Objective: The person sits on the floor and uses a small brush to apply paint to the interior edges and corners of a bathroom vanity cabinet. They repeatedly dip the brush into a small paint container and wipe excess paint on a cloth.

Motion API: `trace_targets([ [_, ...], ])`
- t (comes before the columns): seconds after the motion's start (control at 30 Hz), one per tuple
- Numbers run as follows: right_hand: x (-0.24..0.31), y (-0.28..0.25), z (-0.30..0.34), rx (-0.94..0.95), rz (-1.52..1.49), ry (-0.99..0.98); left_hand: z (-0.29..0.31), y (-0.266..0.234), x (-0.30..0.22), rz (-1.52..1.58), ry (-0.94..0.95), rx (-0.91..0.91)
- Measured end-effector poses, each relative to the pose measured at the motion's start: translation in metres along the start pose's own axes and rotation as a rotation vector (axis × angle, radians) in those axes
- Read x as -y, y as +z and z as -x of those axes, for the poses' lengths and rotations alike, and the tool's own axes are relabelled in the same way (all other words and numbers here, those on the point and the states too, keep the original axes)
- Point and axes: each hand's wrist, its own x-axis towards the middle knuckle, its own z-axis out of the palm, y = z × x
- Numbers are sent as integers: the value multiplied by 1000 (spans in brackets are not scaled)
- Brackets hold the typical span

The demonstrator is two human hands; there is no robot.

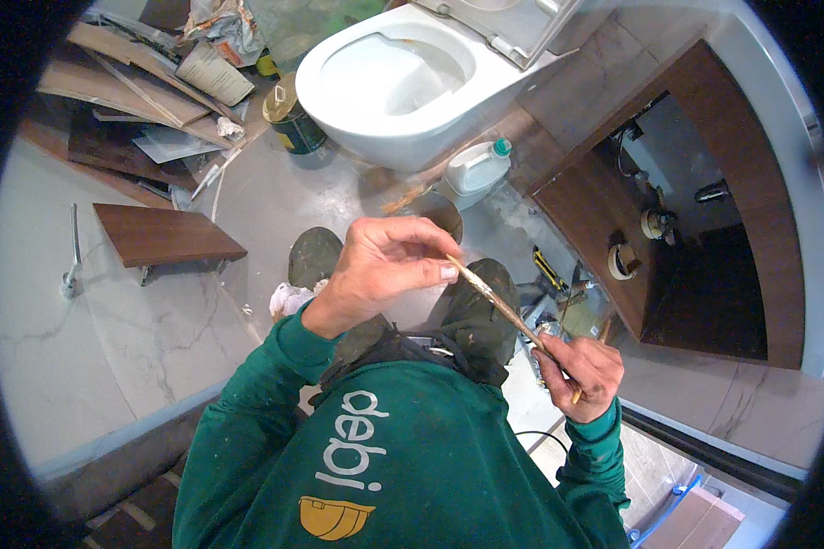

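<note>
A thin wooden stick (499, 304), shaped like a slim paintbrush, slants between my hands over my knees. Whitish smears mark its upper part. My left hand (373, 273) pinches its far end between thumb and fingertips, which hide the very tip. The lower part is in my right hand (586, 371), fingers wrapped round it, and a short end pokes out beneath them. Under my hands are my dark trousers and a round brownish container (438, 212), partly hidden by my left hand.
Ahead stands a white toilet (412, 128), with a metal can (293, 119) and a white jug (476, 169) beside it. Wood offcuts (128, 91) pile up at far left, a brown panel (169, 231) nearer. On the right are an open brown cabinet (732, 119) and a yellow utility knife (547, 267).
</note>
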Motion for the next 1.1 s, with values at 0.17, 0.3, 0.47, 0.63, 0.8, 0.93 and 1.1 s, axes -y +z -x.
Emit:
trace_targets([
  [0.17, -2, 1, 1, 11, -14, 13, 0, -2, 1, 42, -16, -5],
  [0.3, -2, 1, -1, 8, -3, -9, 0, -3, 1, 38, -17, -42],
  [0.47, -4, 3, 3, 10, 19, -21, 1, 0, 1, -103, -53, -50],
  [0.63, -12, 3, 23, 23, -40, 4, -2, -2, 11, -146, -130, 38],
  [0.8, -24, 3, 61, 44, 15, 108, -4, -3, 36, -157, -258, 10],
  [0.93, -68, 12, 131, 0, 145, 413, 3, -22, 53, -399, -338, -119],
  [1.1, -143, 47, 262, -190, 89, 1151, 31, -62, 76, -688, -430, -203],
])
